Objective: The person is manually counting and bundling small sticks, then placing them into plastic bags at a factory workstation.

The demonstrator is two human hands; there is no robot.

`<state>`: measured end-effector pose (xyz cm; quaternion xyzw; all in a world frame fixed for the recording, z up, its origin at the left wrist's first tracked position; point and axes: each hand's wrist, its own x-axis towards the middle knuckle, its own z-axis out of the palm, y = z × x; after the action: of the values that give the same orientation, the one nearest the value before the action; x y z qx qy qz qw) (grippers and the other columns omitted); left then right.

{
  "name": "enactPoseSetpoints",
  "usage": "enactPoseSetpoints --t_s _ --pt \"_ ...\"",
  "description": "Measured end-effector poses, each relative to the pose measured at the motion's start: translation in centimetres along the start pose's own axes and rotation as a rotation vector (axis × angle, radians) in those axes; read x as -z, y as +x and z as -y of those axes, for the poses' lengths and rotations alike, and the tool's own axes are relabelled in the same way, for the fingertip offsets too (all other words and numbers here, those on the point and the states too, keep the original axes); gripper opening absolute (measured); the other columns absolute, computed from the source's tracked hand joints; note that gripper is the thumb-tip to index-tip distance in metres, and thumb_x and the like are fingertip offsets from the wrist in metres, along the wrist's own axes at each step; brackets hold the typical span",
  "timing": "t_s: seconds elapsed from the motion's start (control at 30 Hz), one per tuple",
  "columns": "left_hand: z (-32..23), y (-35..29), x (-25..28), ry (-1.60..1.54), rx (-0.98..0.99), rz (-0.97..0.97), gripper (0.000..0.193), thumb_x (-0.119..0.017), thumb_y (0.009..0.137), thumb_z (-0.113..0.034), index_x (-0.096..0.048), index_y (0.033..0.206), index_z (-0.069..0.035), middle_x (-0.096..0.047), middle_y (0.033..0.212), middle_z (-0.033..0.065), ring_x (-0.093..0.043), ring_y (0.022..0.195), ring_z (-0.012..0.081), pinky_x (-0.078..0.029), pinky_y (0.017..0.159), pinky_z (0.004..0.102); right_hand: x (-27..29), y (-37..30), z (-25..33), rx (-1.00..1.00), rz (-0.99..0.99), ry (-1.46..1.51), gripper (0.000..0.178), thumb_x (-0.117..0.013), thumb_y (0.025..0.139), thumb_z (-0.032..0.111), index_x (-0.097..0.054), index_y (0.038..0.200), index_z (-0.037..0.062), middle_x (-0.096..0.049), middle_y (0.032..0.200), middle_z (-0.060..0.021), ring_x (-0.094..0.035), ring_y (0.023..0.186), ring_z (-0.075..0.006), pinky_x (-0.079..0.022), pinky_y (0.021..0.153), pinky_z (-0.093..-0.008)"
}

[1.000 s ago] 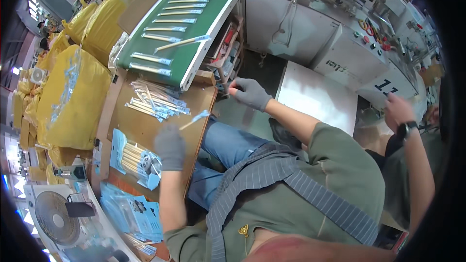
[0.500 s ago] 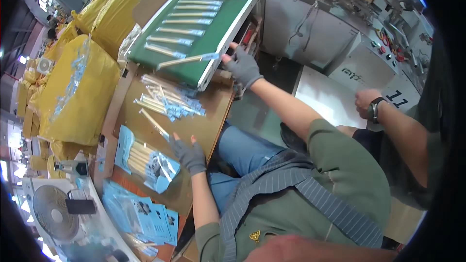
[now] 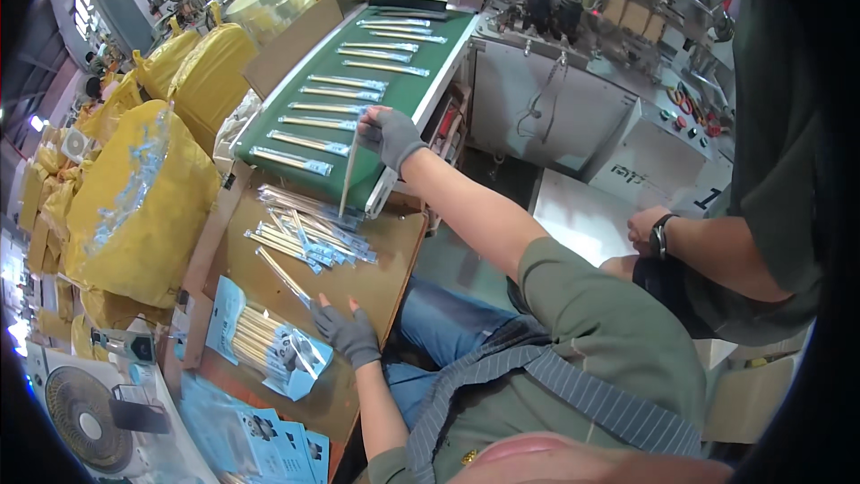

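My right hand (image 3: 391, 136), in a grey fingerless glove, pinches one end of a wrapped pair of chopsticks (image 3: 348, 175). They hang over the near right corner of the green conveyor belt (image 3: 309, 181). My left hand (image 3: 349, 333), gloved alike, is low over the brown table (image 3: 381, 260) with thumb and fingers apart. Its fingertips meet the end of another wrapped chopstick pair (image 3: 281, 274). Beyond lies a loose pile of wrapped chopsticks (image 3: 313, 237). A blue and clear bag (image 3: 296, 376) with a panda print, holding several chopsticks, lies left of my left hand.
Several wrapped chopsticks (image 3: 385, 67) lie across the belt. Flat blue bags (image 3: 235, 435) are stacked at the near left, beside a fan (image 3: 90, 421). Large yellow sacks (image 3: 148, 206) stand left. Another person's hand (image 3: 645, 226) is at the right, before a white machine cabinet (image 3: 618, 157).
My right hand has moved left over the belt and lifted the nearest chopstick pair, swinging it from lying crosswise to hanging lengthwise. My left hand stays by its chopsticks. The whole view has shifted.
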<state>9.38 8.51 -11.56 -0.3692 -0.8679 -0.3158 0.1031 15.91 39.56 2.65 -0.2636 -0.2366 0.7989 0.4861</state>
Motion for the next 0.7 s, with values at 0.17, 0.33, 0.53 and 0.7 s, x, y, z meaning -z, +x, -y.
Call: enactPoseSetpoints --t_s 0.17,0.33,0.53,0.7 --pt "0.1 -0.3 0.1 -0.001 -0.006 0.009 0.057 -0.063 0.079 -0.021 -0.043 0.129 0.0 -0.039 0.135 0.0252 -0.036 0.126 0.0405 -0.03 0.105 0.0451 -7.0 0.5 2.9 0.128 0.481 -0.011 0.01 -0.049 0.092 0.016 -0.054 0.093 0.0072 -0.061 0.081 -0.0053 -0.062 0.082 -0.0187 -0.051 0.078 -0.0384" --pt "0.3 -0.3 0.1 0.034 -0.011 0.025 0.053 -0.062 0.079 -0.021 -0.047 0.125 0.0 -0.04 0.134 0.0255 -0.037 0.125 0.0403 -0.03 0.105 0.0455 -7.9 1.3 4.3 0.257 0.308 0.047 0.013 -0.049 0.091 0.015 -0.055 0.097 0.006 -0.062 0.087 -0.007 -0.063 0.081 -0.0202 -0.052 0.075 -0.0364" --pt "0.1 0.0 -0.2 0.027 -0.019 0.034 0.056 -0.063 0.078 -0.023 -0.046 0.126 0.001 -0.038 0.135 0.0259 -0.036 0.125 0.0405 -0.028 0.105 0.0461 2.1 3.1 1.6 0.278 -0.176 -0.649 0.055 -0.056 0.086 0.02 -0.036 0.133 0.002 -0.063 0.081 -0.0086 -0.062 0.066 -0.0169 -0.052 0.061 -0.0336" --pt "0.6 -0.1 0.0 0.156 -0.029 -0.079 0.065 -0.063 0.08 -0.029 -0.04 0.132 0.002 -0.034 0.138 0.0261 -0.032 0.128 0.0403 -0.024 0.107 0.0486 3.1 -0.1 3.0 0.677 -0.334 -1.253 0.079 -0.056 0.084 0.022 -0.01 0.148 0.0118 -0.062 0.078 -0.0177 -0.061 0.064 -0.0316 -0.047 0.065 -0.0425"
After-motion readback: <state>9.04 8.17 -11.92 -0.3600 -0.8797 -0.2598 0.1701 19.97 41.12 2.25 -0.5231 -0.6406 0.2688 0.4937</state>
